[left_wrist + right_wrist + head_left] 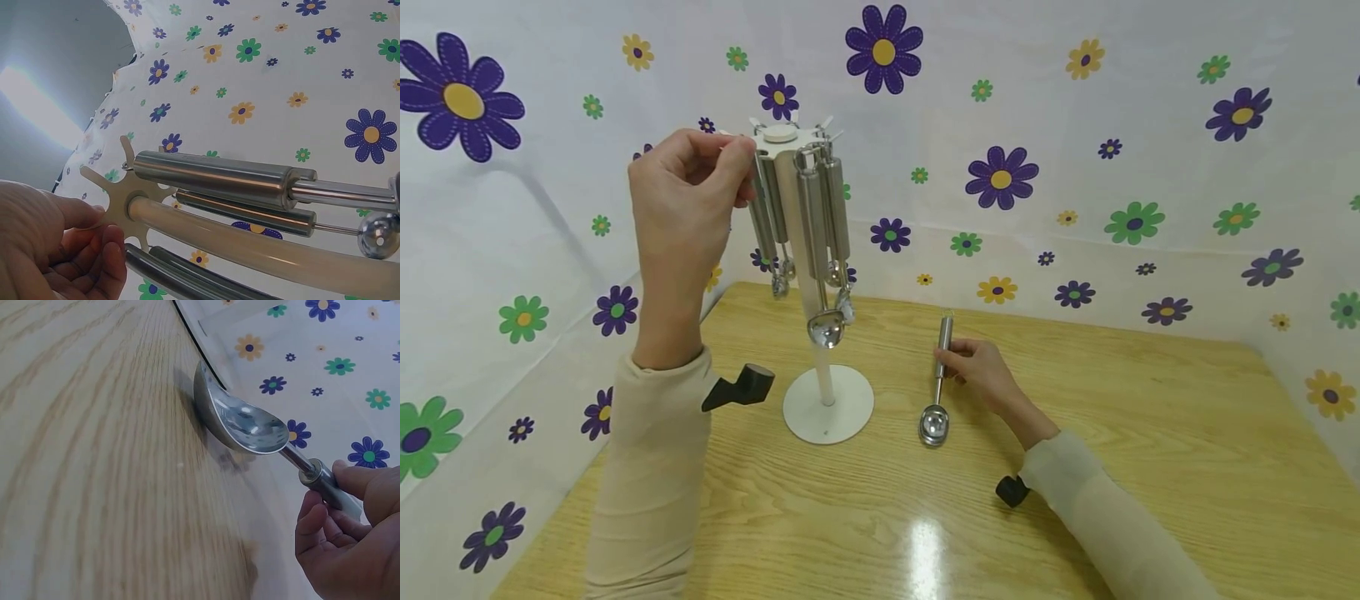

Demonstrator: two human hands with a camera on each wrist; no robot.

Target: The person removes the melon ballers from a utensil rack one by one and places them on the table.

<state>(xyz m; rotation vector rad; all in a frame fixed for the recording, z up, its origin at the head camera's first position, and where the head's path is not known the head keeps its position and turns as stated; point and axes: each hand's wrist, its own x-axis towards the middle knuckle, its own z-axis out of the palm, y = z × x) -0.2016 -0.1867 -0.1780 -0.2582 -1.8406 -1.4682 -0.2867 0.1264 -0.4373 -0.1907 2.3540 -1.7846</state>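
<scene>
Grip: right hand [983,375] pinches scoop [934,423] by its handle; left hand [688,187] pinches top edge of stand [846,417].
Scoop: right of stand, bowl end near, handle end far.
Stand: on table [820,517], steel utensils [811,221] hung round its top.
Cloth [1045,117]: flowered, far side and left.

A shiny metal scoop [934,425] is beside the upright white stand [847,410].
</scene>
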